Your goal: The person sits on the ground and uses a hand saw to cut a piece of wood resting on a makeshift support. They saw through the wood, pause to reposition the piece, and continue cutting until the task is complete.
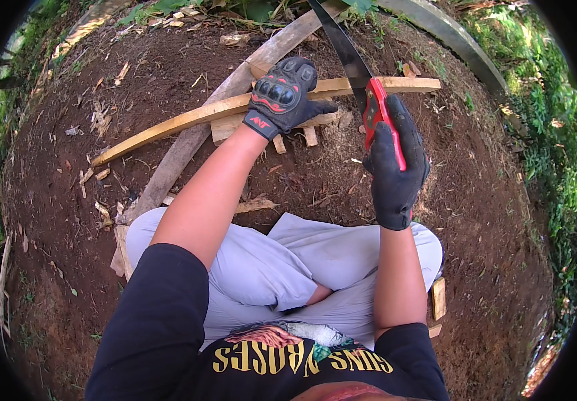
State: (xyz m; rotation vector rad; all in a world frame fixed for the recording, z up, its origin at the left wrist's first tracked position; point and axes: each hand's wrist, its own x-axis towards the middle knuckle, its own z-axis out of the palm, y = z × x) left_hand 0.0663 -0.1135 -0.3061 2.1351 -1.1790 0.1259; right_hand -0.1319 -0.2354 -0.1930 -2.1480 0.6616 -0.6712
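Observation:
My left hand (282,97), in a black glove with red trim and hard knuckle pads, presses down and closes round a long, narrow wooden strip (178,120). Its thumb points right along the near side. A black-gloved right hand (399,167) of mine grips the red handle of a hand saw (374,110). The dark blade slants up and away to the far left, crossing the strip to the right of my left hand. Whether the teeth have cut into the wood I cannot tell. Under the strip lies a wooden block (224,129), partly hidden by my left hand.
A weathered plank (171,164) runs diagonally beneath the strip. Short wood offcuts (310,136) and chips lie on brown soil (482,220). My crossed legs (255,264) are close in front. Wood pieces (438,299) rest beside my right knee; green plants (556,134) border the right.

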